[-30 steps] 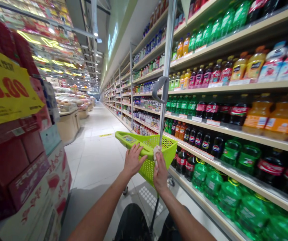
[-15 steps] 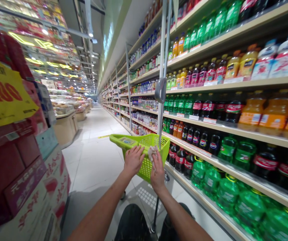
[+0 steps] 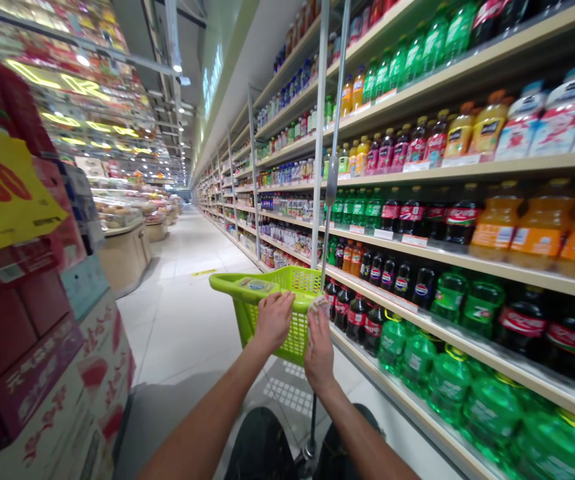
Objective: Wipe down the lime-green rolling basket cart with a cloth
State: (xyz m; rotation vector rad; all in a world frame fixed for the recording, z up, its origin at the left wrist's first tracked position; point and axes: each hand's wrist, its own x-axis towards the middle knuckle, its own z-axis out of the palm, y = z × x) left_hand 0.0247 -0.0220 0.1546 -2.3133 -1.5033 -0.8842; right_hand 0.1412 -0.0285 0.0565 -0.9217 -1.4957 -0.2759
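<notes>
A lime-green shopping basket [image 3: 249, 323] with holes in its sides stands in front of me, a label panel on its long end pointing left. My left hand [image 3: 274, 321] is closed over its near rim, beside that panel. At the basket's near right corner, my right hand [image 3: 319, 350] presses a crumpled pale cloth [image 3: 320, 303] against the green plastic. Its fingers lie nearly straight along the cloth and partly hide it. A thin metal pole [image 3: 337, 100] with a grey fitting [image 3: 331, 180] rises behind this corner.
Shelves of drink bottles [image 3: 417, 283] run along the right, close to the basket. Stacked boxes [image 3: 32, 340] with a yellow price sign [image 3: 5, 187] stand at the left. A tiled aisle [image 3: 182, 260] leads away past a display counter [image 3: 122, 257]. My knees [image 3: 265, 440] are below.
The basket has turned slightly, and the pole's grey fitting now shows edge-on. My right hand has slid right with the cloth to the corner. My left hand has shifted slightly right.
</notes>
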